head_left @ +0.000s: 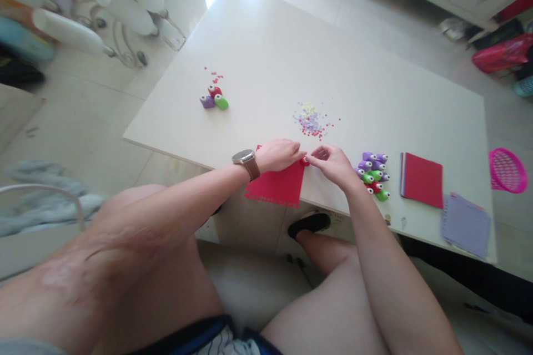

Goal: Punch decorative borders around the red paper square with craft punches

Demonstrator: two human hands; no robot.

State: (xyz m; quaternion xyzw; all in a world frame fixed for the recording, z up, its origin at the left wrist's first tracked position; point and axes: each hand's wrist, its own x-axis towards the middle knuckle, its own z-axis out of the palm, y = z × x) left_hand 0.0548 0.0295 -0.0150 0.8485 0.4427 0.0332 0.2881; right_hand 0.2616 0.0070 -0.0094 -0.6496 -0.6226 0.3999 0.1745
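Note:
A red sheet of paper (277,187) hangs partly over the table's near edge, with a row of small punched holes along its bottom edge. My left hand (282,155), below a wristwatch, lies across its upper part with the fingers curled at the right edge. There, a small red craft punch with a white top (305,160) sits between both hands, largely hidden by fingers. My right hand (332,163) pinches it between thumb and fingers. Beyond the hands lies a pile of punched-out confetti (310,121) in lilac, yellow and red.
Several purple, green and red punches (375,173) stand right of my right hand. A stack of red-topped paper (422,179) and lilac punched sheets (465,226) lie farther right. Three more punches (214,99) stand at the left near red bits (215,75). A pink basket (507,170) is beyond the table.

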